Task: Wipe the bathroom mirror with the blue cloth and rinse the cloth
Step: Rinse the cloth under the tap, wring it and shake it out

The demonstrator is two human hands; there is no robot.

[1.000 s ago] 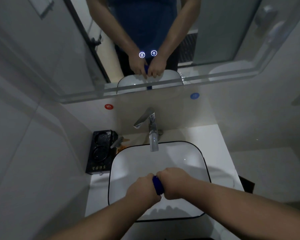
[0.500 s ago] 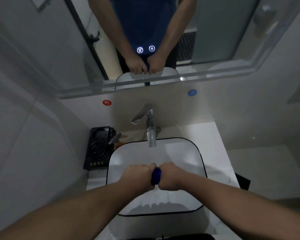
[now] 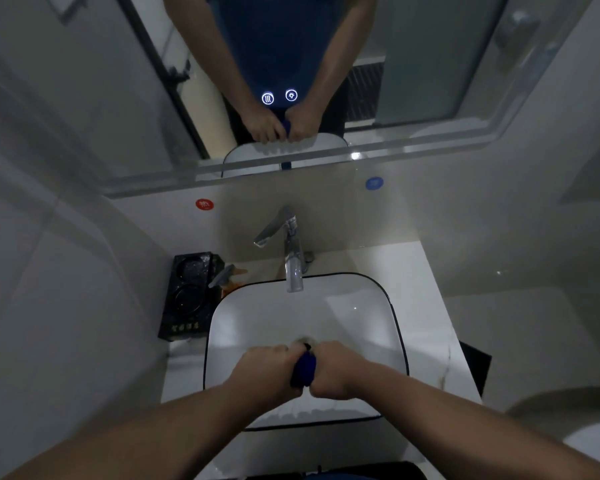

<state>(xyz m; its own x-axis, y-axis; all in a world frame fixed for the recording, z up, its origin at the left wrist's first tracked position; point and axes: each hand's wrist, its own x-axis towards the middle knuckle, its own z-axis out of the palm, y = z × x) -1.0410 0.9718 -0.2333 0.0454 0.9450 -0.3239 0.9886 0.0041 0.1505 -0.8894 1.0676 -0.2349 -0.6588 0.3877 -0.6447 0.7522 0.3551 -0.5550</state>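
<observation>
**Cloth being wrung over the basin, task near its end**

Both hands are close together over the near half of the white basin (image 3: 361, 306). The left hand (image 3: 264, 368) is curled tight round the left end of the blue cloth (image 3: 303, 370), and the right hand (image 3: 336, 370) round the right end. The cloth is bunched into a short roll between the fists, with only a dark strip showing in the gap. This looks like wringing, so the task seems to be in its last part. The mirror (image 3: 84, 98) on the far wall has probably been wiped, though it is too dim to judge it clean or streaked. No stream shows at the tap (image 3: 293, 268) beyond the hands. What seems left is squeezing out the water and setting the cloth down. A black tray (image 3: 187, 296) sits left of the basin
</observation>
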